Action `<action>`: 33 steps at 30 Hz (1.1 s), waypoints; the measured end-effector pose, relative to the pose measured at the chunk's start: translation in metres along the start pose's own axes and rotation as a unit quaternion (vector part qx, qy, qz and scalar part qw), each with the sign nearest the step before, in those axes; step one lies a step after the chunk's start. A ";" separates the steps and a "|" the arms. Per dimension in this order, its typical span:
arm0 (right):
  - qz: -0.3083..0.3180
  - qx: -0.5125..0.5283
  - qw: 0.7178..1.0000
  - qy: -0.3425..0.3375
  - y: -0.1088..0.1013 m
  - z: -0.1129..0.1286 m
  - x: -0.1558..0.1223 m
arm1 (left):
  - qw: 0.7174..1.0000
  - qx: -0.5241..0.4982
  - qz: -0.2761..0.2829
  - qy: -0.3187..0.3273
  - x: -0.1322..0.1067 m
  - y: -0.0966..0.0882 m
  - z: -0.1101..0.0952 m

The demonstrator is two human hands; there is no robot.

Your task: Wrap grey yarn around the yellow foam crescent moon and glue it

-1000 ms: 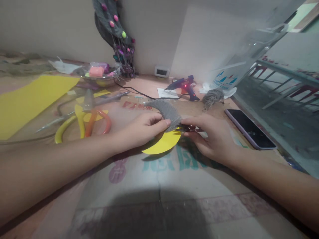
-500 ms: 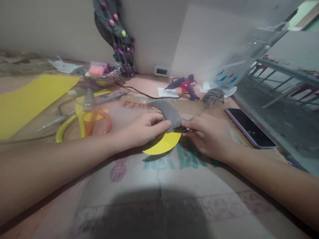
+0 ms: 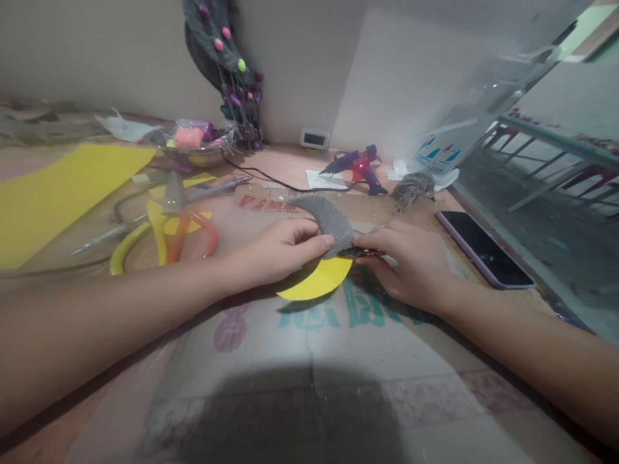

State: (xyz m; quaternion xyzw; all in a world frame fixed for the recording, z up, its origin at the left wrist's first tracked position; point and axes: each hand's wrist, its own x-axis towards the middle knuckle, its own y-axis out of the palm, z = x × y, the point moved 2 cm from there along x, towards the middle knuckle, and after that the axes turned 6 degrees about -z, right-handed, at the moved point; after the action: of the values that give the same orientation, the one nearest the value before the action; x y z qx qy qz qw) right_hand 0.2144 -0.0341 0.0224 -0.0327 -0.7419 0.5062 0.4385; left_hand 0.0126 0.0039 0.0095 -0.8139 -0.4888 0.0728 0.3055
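A yellow crescent cutout (image 3: 319,281) has its upper part wound in grey yarn (image 3: 331,222); its lower tip is bare yellow. My left hand (image 3: 294,248) pinches the wrapped part from the left, thumb on top. At the right edge of the winding, my right hand (image 3: 403,258) is closed with thumb and forefinger together on the grey yarn, close to where the grey meets the yellow. What else lies between those fingers is hidden. Beyond my right hand sits a loose bundle of grey yarn (image 3: 413,188), from which a strand runs toward the hand.
Cardboard (image 3: 271,361) with printed marks covers the table. Scissors with orange and yellow handles (image 3: 181,235) lie left, near a yellow sheet (image 3: 68,193). A glue gun (image 3: 358,166) with a red light rests behind, its black cord trailing left. A phone (image 3: 483,248) lies right.
Both hands keep their hold on the crescent in nearly the same place. The right fingers have shifted very slightly at the winding's edge.
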 end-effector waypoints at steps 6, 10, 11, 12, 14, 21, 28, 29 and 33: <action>0.004 -0.007 1.000 -0.005 0.000 0.002 0.001 | 1.000 -0.007 0.001 0.003 0.000 0.001 0.001; 0.010 -0.011 1.000 0.007 0.000 0.001 0.000 | 1.000 -0.011 0.000 0.003 0.000 0.001 0.003; 0.010 -0.012 1.000 0.005 0.001 0.001 0.000 | 1.000 -0.012 0.000 0.003 0.000 0.001 0.003; 0.008 -0.012 1.000 0.002 0.001 0.001 0.000 | 1.000 -0.012 0.000 0.003 0.000 0.002 0.003; -0.003 -0.012 1.000 -0.008 0.001 0.001 0.000 | 1.000 -0.013 0.001 0.004 0.000 0.001 0.003; -0.021 -0.008 0.999 -0.025 0.002 0.001 0.001 | 1.000 -0.008 0.002 0.004 -0.001 0.001 0.000; -0.020 0.006 1.000 -0.018 0.002 0.000 -0.002 | 1.000 -0.002 -0.002 0.019 0.001 0.001 0.003; -0.020 0.007 1.000 -0.018 0.002 0.000 -0.002 | 1.000 0.001 -0.002 0.020 0.001 0.001 0.003; -0.021 0.011 1.000 -0.018 0.001 0.001 -0.002 | 1.000 -0.006 0.002 0.014 0.001 0.002 0.003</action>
State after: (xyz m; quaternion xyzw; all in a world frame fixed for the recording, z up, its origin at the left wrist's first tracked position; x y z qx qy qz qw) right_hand 0.2145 -0.0349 0.0201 -0.0036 -0.7448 0.5055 0.4357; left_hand 0.0133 0.0051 0.0054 -0.8175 -0.4832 0.0589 0.3078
